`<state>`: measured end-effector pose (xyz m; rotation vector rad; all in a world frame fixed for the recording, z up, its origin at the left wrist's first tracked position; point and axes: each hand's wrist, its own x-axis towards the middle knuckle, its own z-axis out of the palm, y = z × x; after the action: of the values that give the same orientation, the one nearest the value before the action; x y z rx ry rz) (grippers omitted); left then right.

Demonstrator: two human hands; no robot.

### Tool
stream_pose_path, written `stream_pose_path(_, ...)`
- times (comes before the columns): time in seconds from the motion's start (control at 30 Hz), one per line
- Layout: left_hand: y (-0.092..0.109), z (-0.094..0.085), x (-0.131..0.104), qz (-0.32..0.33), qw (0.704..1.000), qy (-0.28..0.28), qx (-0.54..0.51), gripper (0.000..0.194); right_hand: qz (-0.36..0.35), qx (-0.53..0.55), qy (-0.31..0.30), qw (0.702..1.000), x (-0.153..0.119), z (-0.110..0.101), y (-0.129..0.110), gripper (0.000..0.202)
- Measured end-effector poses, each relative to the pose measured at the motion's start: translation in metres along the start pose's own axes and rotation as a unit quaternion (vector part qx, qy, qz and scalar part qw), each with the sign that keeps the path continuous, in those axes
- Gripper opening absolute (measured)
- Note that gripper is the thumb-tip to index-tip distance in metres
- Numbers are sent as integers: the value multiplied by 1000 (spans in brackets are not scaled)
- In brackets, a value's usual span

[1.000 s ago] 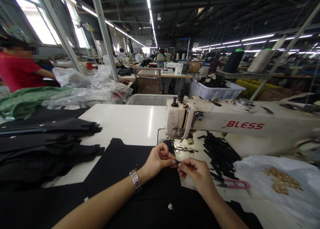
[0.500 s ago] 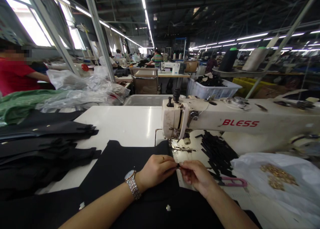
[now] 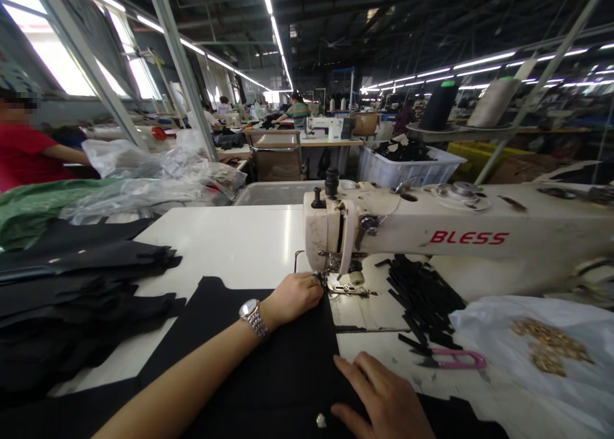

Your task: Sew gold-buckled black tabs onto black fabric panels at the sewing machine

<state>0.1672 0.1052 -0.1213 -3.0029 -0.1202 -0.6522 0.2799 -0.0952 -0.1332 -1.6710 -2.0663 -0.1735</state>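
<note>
A black fabric panel lies on the white sewing table, its far edge by the presser foot of a cream "BLESS" sewing machine. My left hand, with a metal watch on the wrist, rests with curled fingers on the fabric's far corner right beside the needle. My right hand lies flat, fingers spread, on the near part of the fabric. Whether the left fingers pinch anything is hidden.
A pile of short black strips and pink thread snips lie right of the needle plate. A clear bag with small gold metal parts is at right. Stacked black pieces lie at left. A person in red sits far left.
My hands, pinched together over a small piece before, have parted. The left moved up to the presser foot; the right dropped back and flattened on the fabric. The view shifted slightly.
</note>
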Motion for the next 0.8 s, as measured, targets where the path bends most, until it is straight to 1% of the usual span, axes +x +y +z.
stream_pose_path(0.13,-5,-2,0,9,999,-28,-27,32,4,13,-13,1000,1,-1,3,40)
stream_pose_path(0.3,-9,-9,2,31,995,-80,-49,27,11,17,-11,1000,-1,0,3,37)
stream_pose_path(0.4,-10,-12,0,40,994,-85,-53,25,11,17,-14,1000,-1,0,3,36)
stream_pose_path(0.5,-9,-12,-5,53,995,-73,-50,25,9,15,-12,1000,1,0,4,37)
stream_pose_path(0.7,-10,-8,-10,74,996,8,-44,25,-11,-6,14,1000,2,1,5,43)
stream_pose_path(0.8,-12,-6,-9,86,995,15,-39,23,-12,-3,16,1000,3,1,5,42)
